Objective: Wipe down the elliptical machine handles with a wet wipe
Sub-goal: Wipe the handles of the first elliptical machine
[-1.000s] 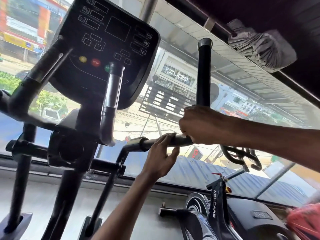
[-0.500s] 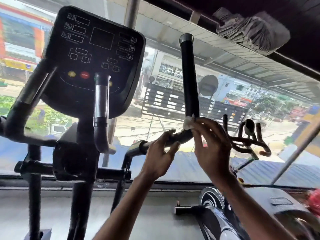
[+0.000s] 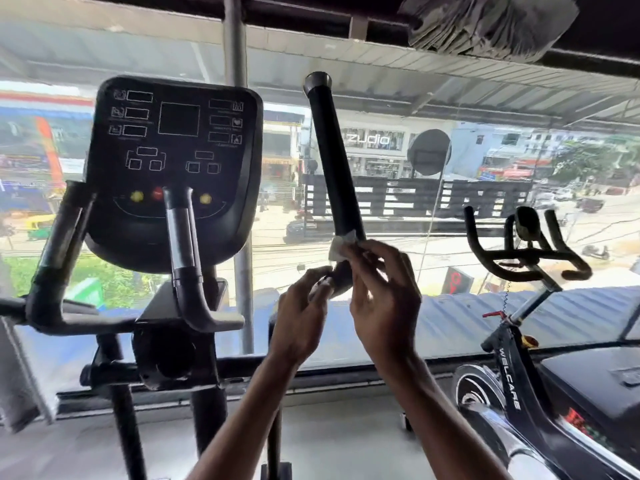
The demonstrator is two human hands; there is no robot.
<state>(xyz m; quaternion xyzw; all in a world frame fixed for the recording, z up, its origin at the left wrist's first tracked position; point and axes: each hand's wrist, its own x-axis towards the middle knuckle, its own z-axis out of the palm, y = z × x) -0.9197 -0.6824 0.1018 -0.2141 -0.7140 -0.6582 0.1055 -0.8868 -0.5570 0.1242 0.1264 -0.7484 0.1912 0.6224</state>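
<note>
The elliptical's right moving handle [image 3: 332, 161] is a black padded bar rising in the middle of the view. A small white wet wipe [image 3: 338, 247] is pressed against its lower end. My right hand [image 3: 382, 292] pinches the wipe against the bar with its fingertips. My left hand [image 3: 302, 313] grips the bend of the same handle just below the wipe. The black console [image 3: 176, 161] with yellow and red buttons stands to the left, with the inner fixed grip [image 3: 185, 258] in front of it and the left handle [image 3: 59, 258] further left.
A black spin bike [image 3: 519, 393] with curved handlebars [image 3: 526, 254] stands close on the right. A large window [image 3: 450, 202] runs behind the machines, with a grey vertical post [image 3: 239, 64] behind the console. Folded grey cloth [image 3: 485, 22] lies on a ledge overhead.
My right hand has let go of its full grip on the handle and now pinches the wipe at the bar's lower end. The view has dropped and shifted, bringing the console lower in frame.
</note>
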